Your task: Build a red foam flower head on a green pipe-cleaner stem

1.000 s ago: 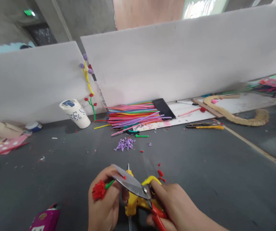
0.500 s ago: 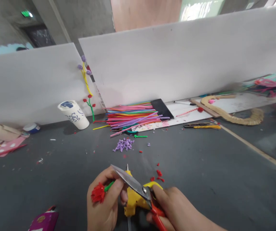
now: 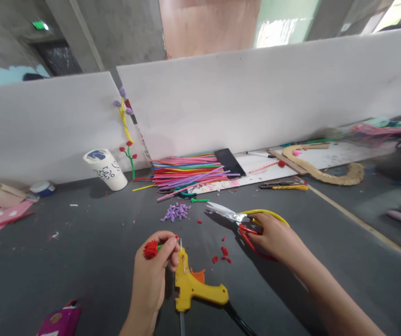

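Observation:
My left hand is closed around a small red flower on a green pipe-cleaner stem. A tiny red bit shows at its fingertips, close to the nozzle of a yellow glue gun. The glue gun lies on the table with its orange trigger to the right. My right hand grips a pair of scissors with red and yellow handles, blades pointing left over the table. Small red pieces lie between the hands. A pile of purple pieces sits beyond them.
A bundle of coloured pipe cleaners lies by the white partition, next to a black phone-like slab. A white cup stands left. A yellow box cutter lies right; a purple packet is near the front.
My right hand has carried the scissors away from my left hand, forward and to the right, uncovering the glue gun. My left hand still holds the flower, its fingertips near the nozzle.

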`<state>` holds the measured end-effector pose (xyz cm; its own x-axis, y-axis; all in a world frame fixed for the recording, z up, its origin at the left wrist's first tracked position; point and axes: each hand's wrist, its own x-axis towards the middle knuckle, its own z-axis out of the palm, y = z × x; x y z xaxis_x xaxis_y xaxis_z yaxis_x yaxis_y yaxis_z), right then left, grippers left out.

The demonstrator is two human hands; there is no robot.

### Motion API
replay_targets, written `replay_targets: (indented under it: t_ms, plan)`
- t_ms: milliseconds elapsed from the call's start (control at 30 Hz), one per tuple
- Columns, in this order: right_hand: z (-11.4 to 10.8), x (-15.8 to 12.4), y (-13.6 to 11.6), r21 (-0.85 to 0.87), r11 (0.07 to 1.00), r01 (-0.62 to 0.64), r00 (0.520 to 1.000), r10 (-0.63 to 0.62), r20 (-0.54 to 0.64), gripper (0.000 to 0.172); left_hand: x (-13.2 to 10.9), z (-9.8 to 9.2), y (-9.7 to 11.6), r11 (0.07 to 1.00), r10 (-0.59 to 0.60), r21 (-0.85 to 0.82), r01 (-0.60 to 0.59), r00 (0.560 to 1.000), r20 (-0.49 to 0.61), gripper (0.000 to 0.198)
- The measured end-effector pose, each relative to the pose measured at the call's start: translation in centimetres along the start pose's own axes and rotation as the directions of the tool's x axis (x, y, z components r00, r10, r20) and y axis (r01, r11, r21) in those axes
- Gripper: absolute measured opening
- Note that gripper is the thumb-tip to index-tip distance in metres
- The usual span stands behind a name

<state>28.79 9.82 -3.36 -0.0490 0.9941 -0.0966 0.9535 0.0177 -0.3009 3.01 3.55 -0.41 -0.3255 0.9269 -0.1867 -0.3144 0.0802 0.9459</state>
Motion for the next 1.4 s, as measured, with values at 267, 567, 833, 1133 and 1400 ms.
replay_targets:
  t_ms: [267, 567, 833, 1133, 1400]
  plan:
    - [0.1, 0.3, 1.2, -0.070, 0.997, 0.018, 1.000, -0.019, -0.015, 0.017, -0.3, 0.3, -0.2, 0.992, -0.009, 0.123, -0.002, 0.996, 0.088, 0.014]
    - [-1.6, -4.0, -7.9, 0.223, 0.732, 0.643, 0.765, -0.609, -0.209, 0.010, -0.6, 0.3, -1.0, 0.952, -0.023, 0.304, -0.034, 0.983, 0.184, 0.018]
    - [1.8, -3.2, -9.3, 0.204, 0.547, 0.812, 0.576, -0.693, -0.433, 0.022, -0.7, 0.8, -0.9, 0.911, -0.073, 0.412, -0.014, 0.978, 0.194, 0.018]
    - [1.9, -3.3, -8.5, 0.284, 0.536, 0.795, 0.601, -0.633, -0.488, 0.022, -0.6, 1.1, -1.3, 0.885, -0.141, 0.465, 0.013, 0.960, 0.241, 0.024]
    - [0.0, -3.5, -7.9, 0.603, 0.494, 0.626, 0.776, -0.468, -0.423, 0.016, -0.9, 0.5, -2.1, 0.731, 0.049, 0.636, -0.247, 0.949, 0.311, 0.018]
